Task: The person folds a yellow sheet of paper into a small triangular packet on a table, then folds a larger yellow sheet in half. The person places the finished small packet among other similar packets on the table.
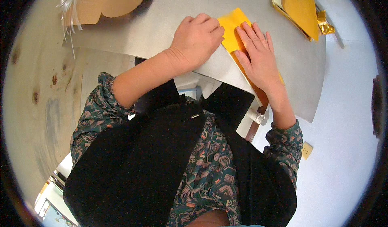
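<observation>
A long stack of yellow paper [232, 21] with pale edges lies slantwise on the grey tabletop, its lower end reaching the table's near edge. My right hand [257, 51] presses flat on it, fingers stretched and slightly apart, thumb toward the left side. My left hand [198, 39] is closed at the upper left edge of the stack, its knuckles against the paper. The fingertips of that hand are turned away, so what they pinch, if anything, is hidden.
On the grey table [161, 20], a yellow paper packet [297, 8] lies at the far right beside a crumpled gold wrapper [325, 23]. An opened cardboard box [91, 4] with white plastic strips [70, 14] stands far left. A white wall socket [307, 150] is at right.
</observation>
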### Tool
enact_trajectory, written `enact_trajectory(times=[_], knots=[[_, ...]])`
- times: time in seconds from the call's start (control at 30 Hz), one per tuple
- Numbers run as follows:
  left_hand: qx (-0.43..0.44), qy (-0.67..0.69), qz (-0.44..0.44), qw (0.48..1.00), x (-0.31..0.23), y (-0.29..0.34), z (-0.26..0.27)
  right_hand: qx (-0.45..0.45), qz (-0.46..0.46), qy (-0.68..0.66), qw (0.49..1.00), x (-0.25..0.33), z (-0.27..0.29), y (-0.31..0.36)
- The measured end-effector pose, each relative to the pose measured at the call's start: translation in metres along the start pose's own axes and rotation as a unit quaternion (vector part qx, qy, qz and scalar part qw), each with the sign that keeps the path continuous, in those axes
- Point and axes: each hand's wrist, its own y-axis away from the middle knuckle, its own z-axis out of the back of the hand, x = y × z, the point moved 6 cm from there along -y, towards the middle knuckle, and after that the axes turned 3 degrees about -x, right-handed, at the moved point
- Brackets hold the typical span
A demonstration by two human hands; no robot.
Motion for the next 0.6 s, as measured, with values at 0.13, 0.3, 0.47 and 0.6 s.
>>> enact_trajectory(times=[0.13, 0.3, 0.47, 0.6], knots=[[0.028, 0.011, 0.022, 0.999, -0.002, 0.000, -0.003, 0.010, -0.005, -0.011, 1.000, -0.006, 0.007, 0.018], [0.031, 0.014, 0.027, 0.999, -0.003, -0.002, -0.001, 0.020, -0.019, 0.006, 1.000, -0.010, 0.014, 0.044], [0.018, -0.007, 0.040, 0.999, -0.001, -0.014, -0.003, 0.019, 0.030, 0.055, 0.998, -0.033, 0.016, 0.030], [0.020, -0.033, 0.064, 0.997, 0.000, -0.023, -0.008, 0.003, 0.056, 0.058, 0.997, -0.057, 0.010, 0.013]])
